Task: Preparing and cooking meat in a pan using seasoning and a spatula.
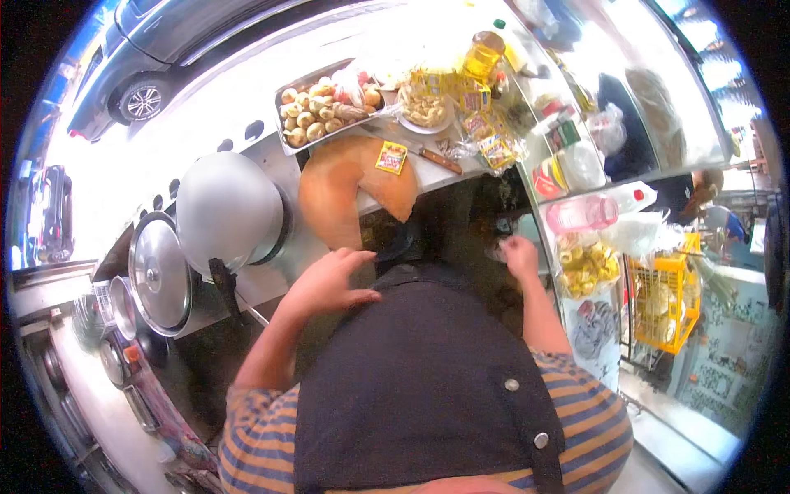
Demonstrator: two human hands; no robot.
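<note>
My left hand (327,281) hovers in front of my dark apron (419,383), thumb and fingers apart, with nothing in it. It is just below the near edge of a brown wooden board (330,179) with a wedge-shaped gap. On the board lies a yellow and red sachet (390,157). Off to the right, my right hand (521,256) is low beside the counter, its fingertips pinched on a small pale scrap (495,252), too blurred to name. A wooden-handled knife (441,160) rests to the right of the board.
Left of the board stand a large metal pot (228,210) and a round lid (160,275). Behind are a metal tray (290,148) of round pale vegetables, a plate (426,128) of food and an oil bottle (483,55). A yellow crate (673,302) is at the right.
</note>
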